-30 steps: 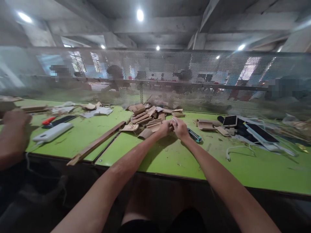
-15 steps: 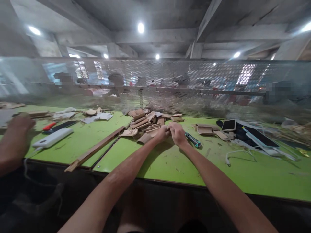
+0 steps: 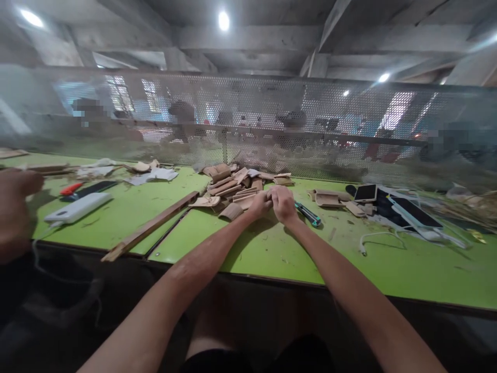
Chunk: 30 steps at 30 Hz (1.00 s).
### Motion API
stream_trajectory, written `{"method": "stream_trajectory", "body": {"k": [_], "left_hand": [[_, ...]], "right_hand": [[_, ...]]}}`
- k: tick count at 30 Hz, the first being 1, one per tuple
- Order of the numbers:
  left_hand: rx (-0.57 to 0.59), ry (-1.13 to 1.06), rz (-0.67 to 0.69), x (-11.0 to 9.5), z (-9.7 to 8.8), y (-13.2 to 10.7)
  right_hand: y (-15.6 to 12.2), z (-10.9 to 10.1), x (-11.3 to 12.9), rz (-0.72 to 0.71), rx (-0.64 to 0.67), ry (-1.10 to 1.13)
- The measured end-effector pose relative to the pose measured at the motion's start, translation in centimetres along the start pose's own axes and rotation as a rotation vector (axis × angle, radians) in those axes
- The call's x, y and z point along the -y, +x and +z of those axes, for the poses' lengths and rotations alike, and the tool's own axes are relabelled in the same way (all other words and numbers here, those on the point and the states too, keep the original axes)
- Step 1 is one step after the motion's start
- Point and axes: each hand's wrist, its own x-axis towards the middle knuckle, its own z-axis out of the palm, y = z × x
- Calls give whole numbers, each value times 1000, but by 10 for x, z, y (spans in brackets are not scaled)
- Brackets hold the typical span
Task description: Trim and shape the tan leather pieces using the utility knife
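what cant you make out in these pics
All in the head view:
- Anything between the left hand and right hand: hidden by the hands themselves.
- Lower parts of the pile of brown pieces: covered by upper ones.
- Co-worker's hand: blurred, arm cut off by the left edge.
- People: blurred behind the perforated screen.

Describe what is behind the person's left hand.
Behind the left hand lies part of a heap of brown pieces; whatever the hand itself covers cannot be seen.

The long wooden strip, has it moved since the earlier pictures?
No, the long wooden strip keeps the same place beside the seam in the green table.
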Motion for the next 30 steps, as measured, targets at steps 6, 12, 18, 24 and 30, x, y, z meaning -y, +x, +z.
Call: {"method": "stream_trajectory", "body": {"k": [6, 12, 18, 24, 30], "left_hand": [[30, -30, 40, -5, 0, -2], [-18, 20, -55, -12, -5, -4], [65, -113, 20, -16, -5, -6], [-40, -24, -27, -15, -3, -5], [-35, -76, -4, -18, -2, -8]], "right_hand": [[-1, 1, -7, 174, -20, -53], [0, -4, 2, 27, 49, -35], [-3, -1, -8, 179, 16, -39], [-2, -2, -2, 47, 7, 20], [-2, -6, -3, 113, 34, -54]]}}
